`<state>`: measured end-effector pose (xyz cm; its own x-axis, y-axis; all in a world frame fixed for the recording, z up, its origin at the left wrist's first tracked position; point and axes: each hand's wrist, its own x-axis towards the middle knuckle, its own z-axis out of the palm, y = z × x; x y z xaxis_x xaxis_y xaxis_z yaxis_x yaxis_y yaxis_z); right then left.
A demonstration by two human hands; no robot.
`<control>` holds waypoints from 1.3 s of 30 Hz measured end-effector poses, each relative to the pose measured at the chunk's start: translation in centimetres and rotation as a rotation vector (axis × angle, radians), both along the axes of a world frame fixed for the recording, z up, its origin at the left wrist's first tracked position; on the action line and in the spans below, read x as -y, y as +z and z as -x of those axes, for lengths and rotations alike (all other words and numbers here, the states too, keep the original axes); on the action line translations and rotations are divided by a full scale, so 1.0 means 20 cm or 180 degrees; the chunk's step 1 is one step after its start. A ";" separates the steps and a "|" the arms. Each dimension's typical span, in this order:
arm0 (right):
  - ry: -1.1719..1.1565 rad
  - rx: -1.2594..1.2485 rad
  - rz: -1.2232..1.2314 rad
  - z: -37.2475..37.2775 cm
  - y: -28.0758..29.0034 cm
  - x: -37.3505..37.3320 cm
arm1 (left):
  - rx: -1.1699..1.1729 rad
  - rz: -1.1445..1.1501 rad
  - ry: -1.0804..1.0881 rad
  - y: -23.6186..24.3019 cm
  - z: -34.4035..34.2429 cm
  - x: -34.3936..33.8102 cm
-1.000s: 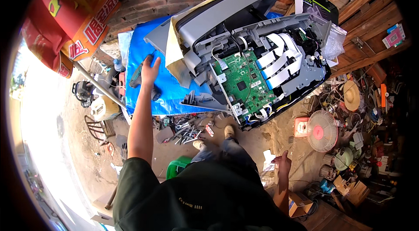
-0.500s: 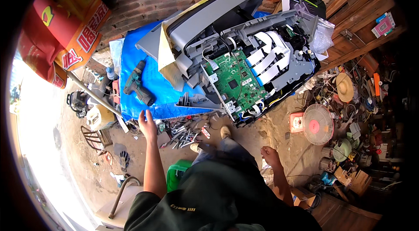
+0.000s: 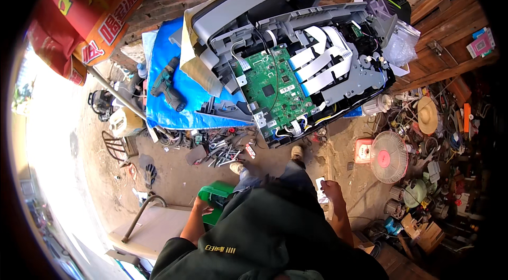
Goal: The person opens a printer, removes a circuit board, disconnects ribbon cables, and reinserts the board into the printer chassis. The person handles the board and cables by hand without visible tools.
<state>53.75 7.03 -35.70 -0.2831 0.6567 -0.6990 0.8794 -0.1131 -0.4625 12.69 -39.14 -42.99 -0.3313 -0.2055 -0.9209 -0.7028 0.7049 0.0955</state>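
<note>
My left hand (image 3: 202,207) hangs low beside a green plastic container (image 3: 216,189), fingers loosely apart with nothing seen in them; whether they touch it I cannot tell. On the other side my right hand (image 3: 332,190) is closed, its fingers curled; what it holds, if anything, is hidden. A white piece (image 3: 320,190) shows right beside its fingertips. In front of me stands an opened grey printer (image 3: 264,2) with its scanner lid raised. A green circuit board (image 3: 278,89) and white ribbon cables (image 3: 324,65) are exposed on it.
A cordless drill (image 3: 169,87) lies on blue sheeting (image 3: 159,113) left of the printer. Several hand tools (image 3: 227,152) are strewn on the floor below. A pink fan (image 3: 389,157) stands right, near a straw hat (image 3: 427,115) and heaped parts. A bent pipe (image 3: 138,216) rises at left.
My left hand has dropped from near the blue sheeting to beside the green container. My right hand stays low and closed. The view has shifted slightly, and my feet stand farther apart.
</note>
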 end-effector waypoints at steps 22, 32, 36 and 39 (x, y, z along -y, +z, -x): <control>0.1330 -0.0676 -0.0864 0.07 0.06 -1.63 | -0.0916 -0.0950 0.0177 0.09 -1.34 -0.87; 0.1377 -0.1843 -0.0254 0.26 0.59 -1.63 | -0.0954 -0.1040 -0.0269 0.21 -1.12 -1.20; 0.0317 -0.3748 -0.0442 0.57 1.32 -2.05 | -0.1080 -0.1188 0.0279 0.33 -0.97 -1.36; 0.0379 -0.3732 -0.1673 0.84 1.65 -2.48 | -0.1243 -0.1437 0.0219 0.35 -0.91 -1.43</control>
